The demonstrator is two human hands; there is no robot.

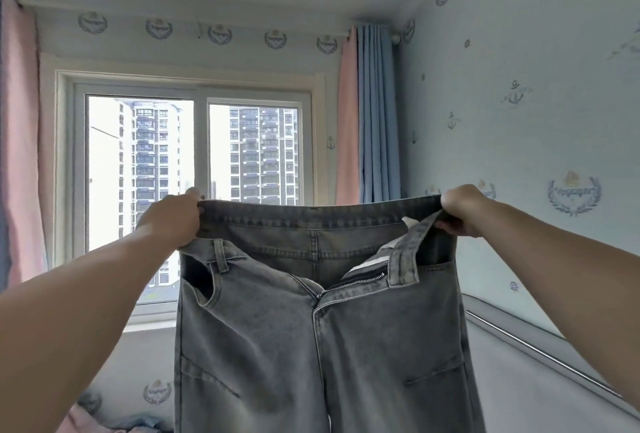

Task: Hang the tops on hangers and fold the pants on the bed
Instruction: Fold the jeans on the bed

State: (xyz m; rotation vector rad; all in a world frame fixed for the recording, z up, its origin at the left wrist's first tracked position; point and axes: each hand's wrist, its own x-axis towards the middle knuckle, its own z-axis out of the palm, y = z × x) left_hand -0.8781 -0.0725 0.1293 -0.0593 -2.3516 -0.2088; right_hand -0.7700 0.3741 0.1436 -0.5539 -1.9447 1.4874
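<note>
A pair of grey washed jeans (277,339) hangs upright in front of me, held up by its waistband at chest height. My left hand (171,219) grips the waistband's left end, fingers curled over the denim. My right hand (459,209) grips the right end the same way. The fly is unzipped and the front flap on the right folds outward. The legs drop out of view past the bottom edge. No hangers or tops are clearly visible.
A window (194,190) with pink and blue curtains (367,121) fills the wall ahead. A metal rail (540,353) runs along the right wall. Pink and blue fabric (90,422) lies at the bottom left.
</note>
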